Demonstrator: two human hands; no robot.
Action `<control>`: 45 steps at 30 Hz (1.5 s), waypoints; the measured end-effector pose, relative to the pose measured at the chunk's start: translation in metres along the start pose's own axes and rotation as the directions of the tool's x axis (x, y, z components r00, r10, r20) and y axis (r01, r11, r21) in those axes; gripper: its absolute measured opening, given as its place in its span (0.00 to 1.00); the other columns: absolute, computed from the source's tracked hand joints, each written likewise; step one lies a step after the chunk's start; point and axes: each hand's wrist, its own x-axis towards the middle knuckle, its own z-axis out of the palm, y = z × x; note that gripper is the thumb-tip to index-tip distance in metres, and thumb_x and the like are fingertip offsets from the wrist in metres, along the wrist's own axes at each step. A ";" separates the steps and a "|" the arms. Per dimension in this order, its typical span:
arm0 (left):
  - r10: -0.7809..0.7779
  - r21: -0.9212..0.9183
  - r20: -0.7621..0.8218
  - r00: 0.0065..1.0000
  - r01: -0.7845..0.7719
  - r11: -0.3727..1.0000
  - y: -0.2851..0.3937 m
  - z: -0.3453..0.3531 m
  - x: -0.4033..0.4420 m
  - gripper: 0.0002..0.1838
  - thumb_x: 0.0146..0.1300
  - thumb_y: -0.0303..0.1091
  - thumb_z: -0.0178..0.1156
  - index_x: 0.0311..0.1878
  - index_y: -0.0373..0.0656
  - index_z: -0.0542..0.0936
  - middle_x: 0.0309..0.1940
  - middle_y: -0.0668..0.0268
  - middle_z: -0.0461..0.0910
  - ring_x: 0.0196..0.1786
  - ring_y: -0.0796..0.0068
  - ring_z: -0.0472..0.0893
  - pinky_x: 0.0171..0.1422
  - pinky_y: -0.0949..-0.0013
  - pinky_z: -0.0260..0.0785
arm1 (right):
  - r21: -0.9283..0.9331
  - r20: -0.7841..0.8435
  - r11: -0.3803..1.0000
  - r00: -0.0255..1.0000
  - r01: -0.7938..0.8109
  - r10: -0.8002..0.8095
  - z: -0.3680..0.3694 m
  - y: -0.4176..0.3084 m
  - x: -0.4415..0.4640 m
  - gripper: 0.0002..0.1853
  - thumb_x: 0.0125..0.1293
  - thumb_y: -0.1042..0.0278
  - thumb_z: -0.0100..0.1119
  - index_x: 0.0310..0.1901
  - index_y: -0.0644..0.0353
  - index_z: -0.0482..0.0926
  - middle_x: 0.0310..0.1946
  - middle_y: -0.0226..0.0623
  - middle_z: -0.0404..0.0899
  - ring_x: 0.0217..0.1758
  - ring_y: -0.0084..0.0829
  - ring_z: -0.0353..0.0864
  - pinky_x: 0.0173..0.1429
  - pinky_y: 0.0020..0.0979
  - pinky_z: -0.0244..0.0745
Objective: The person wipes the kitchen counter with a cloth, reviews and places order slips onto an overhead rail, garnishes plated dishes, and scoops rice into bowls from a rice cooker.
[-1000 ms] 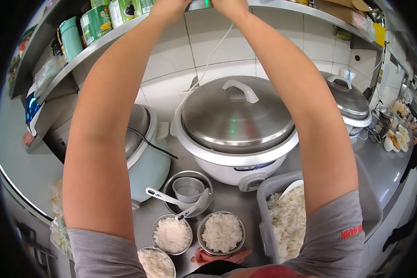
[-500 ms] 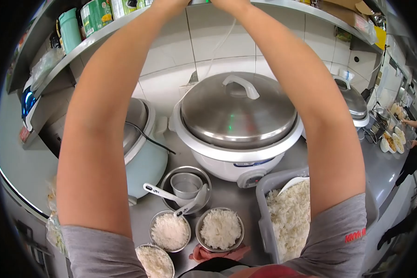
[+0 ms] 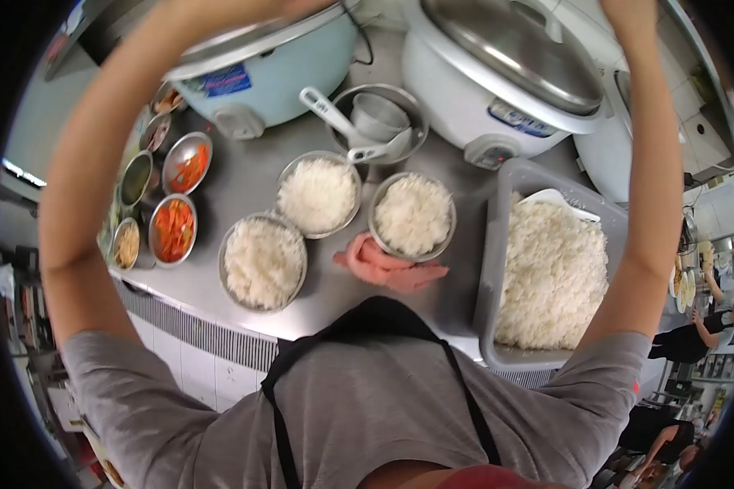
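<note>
Both arms are raised and spread. At the top edge, my left hand (image 3: 294, 6) is blurred and mostly cut off above the light-blue rice cooker (image 3: 277, 77); its fingers cannot be made out. My right forearm (image 3: 640, 73) rises beside the white rice cooker (image 3: 457, 77) with its steel lid, and the hand is beyond the frame. Below stand three steel bowls of rice, the left bowl (image 3: 263, 262), the middle bowl (image 3: 318, 194) and the right bowl (image 3: 413, 216). A pink cloth (image 3: 391, 265) lies against the right bowl.
A grey tub (image 3: 491, 301) of rice holds a white scoop (image 3: 554, 200). Behind the bowls, a steel pot (image 3: 420, 122) contains a smaller cup (image 3: 379, 118) and white-handled spoons (image 3: 326, 106). Several bowls of shredded vegetables (image 3: 173, 231) stand at left. Other people (image 3: 693, 326) are at far right.
The view has tilted down, bringing the counter's front edge and the vegetable bowls into sight. My hands, together at the shelf before, have moved apart.
</note>
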 end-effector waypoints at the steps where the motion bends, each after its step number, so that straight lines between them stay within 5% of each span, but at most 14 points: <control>1: 0.082 0.090 0.033 0.996 -0.084 0.992 0.011 0.001 -0.033 0.13 0.54 0.39 0.54 0.22 0.40 0.77 0.22 0.56 0.76 0.22 0.61 0.74 0.24 0.63 0.65 | 0.090 0.147 0.995 0.989 -0.033 0.019 0.010 -0.022 -0.026 0.07 0.50 0.77 0.46 0.32 0.62 0.72 0.19 0.39 0.70 0.23 0.31 0.70 0.32 0.28 0.67; 3: -0.107 -0.141 0.050 0.993 0.113 0.984 0.036 -0.001 -0.094 0.08 0.53 0.33 0.58 0.26 0.37 0.75 0.22 0.58 0.73 0.25 0.62 0.74 0.30 0.64 0.65 | 0.028 0.678 0.960 0.711 -0.279 0.187 0.015 -0.078 -0.071 0.10 0.53 0.65 0.50 0.34 0.56 0.79 0.29 0.39 0.79 0.32 0.30 0.78 0.34 0.32 0.72; 4: -0.213 -0.225 -0.074 0.974 0.192 0.955 0.047 0.005 -0.124 0.10 0.52 0.32 0.59 0.21 0.37 0.72 0.17 0.59 0.69 0.20 0.65 0.69 0.25 0.67 0.60 | 0.384 0.568 0.913 0.815 -0.135 -0.119 0.043 -0.080 -0.113 0.07 0.53 0.69 0.52 0.34 0.55 0.77 0.25 0.30 0.73 0.31 0.24 0.72 0.34 0.25 0.69; 5: -0.324 -0.316 -0.194 0.926 0.254 0.914 0.057 0.012 -0.151 0.13 0.52 0.30 0.59 0.17 0.36 0.70 0.13 0.61 0.65 0.15 0.69 0.64 0.21 0.70 0.55 | 0.354 0.824 0.849 0.560 -0.392 -0.085 0.060 -0.094 -0.149 0.07 0.51 0.72 0.53 0.34 0.57 0.77 0.30 0.33 0.73 0.36 0.28 0.74 0.37 0.28 0.70; 6: -0.488 -0.440 -0.172 0.855 0.377 0.815 0.068 0.012 -0.175 0.13 0.53 0.30 0.58 0.16 0.37 0.70 0.12 0.64 0.64 0.14 0.73 0.62 0.19 0.72 0.52 | 0.387 0.760 0.916 0.526 0.108 -0.383 0.073 -0.102 -0.180 0.08 0.51 0.70 0.54 0.34 0.60 0.77 0.30 0.37 0.74 0.37 0.36 0.75 0.40 0.33 0.71; 9: -0.881 -0.743 0.074 0.468 0.615 0.264 0.109 0.025 -0.255 0.16 0.58 0.29 0.54 0.15 0.37 0.68 0.10 0.70 0.63 0.15 0.84 0.58 0.20 0.77 0.48 | 0.255 0.920 0.944 0.250 0.208 -0.303 0.102 -0.120 -0.244 0.12 0.51 0.60 0.59 0.29 0.61 0.78 0.31 0.39 0.75 0.38 0.39 0.75 0.42 0.36 0.72; 17: -0.932 -0.660 0.323 -0.167 0.666 -0.348 0.229 0.037 -0.392 0.22 0.62 0.34 0.52 0.13 0.39 0.63 0.11 0.74 0.60 0.19 0.86 0.55 0.23 0.77 0.46 | 0.117 0.889 0.964 0.408 0.239 -0.209 0.150 -0.115 -0.258 0.13 0.54 0.58 0.55 0.29 0.61 0.79 0.31 0.35 0.78 0.41 0.36 0.74 0.43 0.35 0.73; 28: -0.904 -0.728 0.415 -0.100 0.560 -0.396 0.242 0.050 -0.363 0.22 0.62 0.34 0.51 0.12 0.40 0.62 0.11 0.75 0.59 0.19 0.87 0.55 0.23 0.78 0.45 | -0.014 0.760 0.951 0.621 0.310 -0.191 0.158 -0.106 -0.261 0.11 0.53 0.62 0.55 0.29 0.62 0.79 0.33 0.40 0.77 0.44 0.39 0.73 0.44 0.36 0.73; 30: -0.938 -0.803 0.346 -0.034 0.506 -0.315 0.244 0.053 -0.353 0.21 0.62 0.37 0.52 0.13 0.44 0.63 0.11 0.77 0.57 0.17 0.89 0.52 0.20 0.80 0.41 | -0.110 0.888 0.975 0.460 0.194 0.008 0.126 -0.116 -0.235 0.12 0.54 0.60 0.55 0.28 0.62 0.79 0.29 0.44 0.78 0.37 0.40 0.77 0.42 0.37 0.74; 35: -0.925 -0.820 0.381 -0.008 0.460 -0.341 0.242 0.060 -0.343 0.20 0.63 0.35 0.50 0.14 0.41 0.64 0.13 0.76 0.60 0.19 0.87 0.55 0.22 0.79 0.44 | -0.150 0.877 0.983 0.445 -0.103 0.180 0.062 -0.103 -0.238 0.17 0.54 0.54 0.57 0.26 0.62 0.78 0.25 0.43 0.78 0.31 0.41 0.79 0.38 0.37 0.74; 37: -0.900 -0.815 0.413 -0.142 0.384 -0.434 0.234 0.064 -0.339 0.18 0.63 0.36 0.50 0.17 0.42 0.66 0.13 0.77 0.59 0.19 0.89 0.54 0.22 0.80 0.44 | -0.197 0.892 0.963 0.374 -0.185 0.254 0.045 -0.097 -0.246 0.18 0.53 0.52 0.58 0.27 0.62 0.78 0.25 0.43 0.78 0.32 0.41 0.78 0.38 0.37 0.73; 39: -0.897 -0.818 0.434 -0.079 0.383 -0.429 0.220 0.075 -0.350 0.13 0.63 0.37 0.50 0.23 0.43 0.68 0.15 0.77 0.58 0.19 0.91 0.54 0.22 0.82 0.45 | 0.004 0.836 0.829 0.456 -0.559 0.304 0.052 -0.092 -0.268 0.21 0.52 0.49 0.58 0.28 0.63 0.78 0.26 0.43 0.78 0.34 0.42 0.78 0.38 0.36 0.72; 42: -0.864 -0.808 0.504 -0.016 0.344 -0.478 0.199 0.081 -0.356 0.12 0.62 0.35 0.51 0.24 0.42 0.69 0.19 0.75 0.65 0.20 0.90 0.57 0.24 0.83 0.48 | 0.029 0.735 0.778 0.541 -0.627 0.408 0.081 -0.100 -0.275 0.21 0.54 0.49 0.56 0.31 0.64 0.78 0.29 0.45 0.78 0.32 0.40 0.78 0.37 0.35 0.73; 45: -0.858 -0.839 0.482 0.176 0.374 -0.395 0.183 0.080 -0.353 0.11 0.62 0.34 0.51 0.24 0.41 0.70 0.20 0.74 0.66 0.21 0.89 0.59 0.25 0.82 0.50 | -0.098 0.769 0.624 0.339 -0.775 0.542 0.134 -0.090 -0.276 0.25 0.58 0.52 0.53 0.46 0.69 0.72 0.30 0.40 0.77 0.27 0.30 0.76 0.34 0.28 0.71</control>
